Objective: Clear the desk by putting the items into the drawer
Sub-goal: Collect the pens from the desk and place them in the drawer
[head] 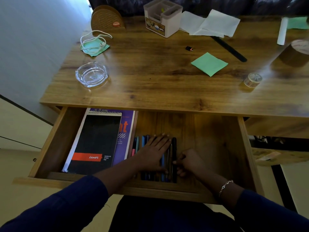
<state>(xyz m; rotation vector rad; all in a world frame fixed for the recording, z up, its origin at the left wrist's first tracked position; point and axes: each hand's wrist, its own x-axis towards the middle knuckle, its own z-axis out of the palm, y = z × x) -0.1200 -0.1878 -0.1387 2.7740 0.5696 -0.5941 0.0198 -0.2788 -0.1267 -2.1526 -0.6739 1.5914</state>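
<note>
A row of pens (163, 171) lies side by side on the floor of the open drawer (209, 139), just right of a black spiral pad (95, 143) stacked on a purple book (127, 128). The person's left hand (154, 153) is spread flat across the pens, fingers straight, apparently to keep the round barrels from rolling apart. The right hand (190, 163), fingers curled, meets the side of a black pen (174, 151) at the row's right edge. Whether it pinches that pen or merely nudges it into line cannot be told. The hands sit close together with the black pen between them, and the tight packing seems meant to leave the drawer's bare right half free. On the desk (150, 91) above, much awaits clearing. A glass ashtray (91, 74) and a face mask (94, 45) lie at the left, with a compartmented organiser box (163, 17) and white papers (212, 24) at the back. A black ruler (229, 48), a green note (209, 64), a small tape roll (252, 79) and a larger brown tape roll (296, 53) lie to the right. By this showing, the job is well short of finished.
</note>
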